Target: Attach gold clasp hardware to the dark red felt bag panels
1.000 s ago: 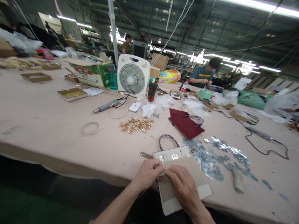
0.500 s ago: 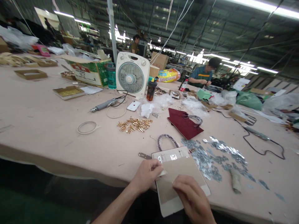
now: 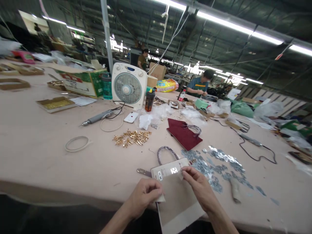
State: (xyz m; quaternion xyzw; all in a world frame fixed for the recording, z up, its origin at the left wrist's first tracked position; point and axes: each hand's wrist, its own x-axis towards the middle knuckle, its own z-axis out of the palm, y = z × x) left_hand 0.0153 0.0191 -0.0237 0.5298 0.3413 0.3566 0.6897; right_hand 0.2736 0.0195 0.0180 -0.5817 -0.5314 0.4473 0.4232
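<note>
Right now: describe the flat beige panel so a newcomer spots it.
Find the white box fan on the pale pink table. Come nearer, past the heap of small gold metal pieces, to the flat beige panel overhanging the front edge. Its beige face sets it apart from the dark red panel lying beyond.

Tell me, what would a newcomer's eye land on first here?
Probably the big white fan, standing toward the far side of the table. Next, the glittering heap of gold fittings on the near side of it, and the silver plates scattered to the right. Closest of all, the left hand pinches a pale scrap at the left edge of a beige panel.
</note>
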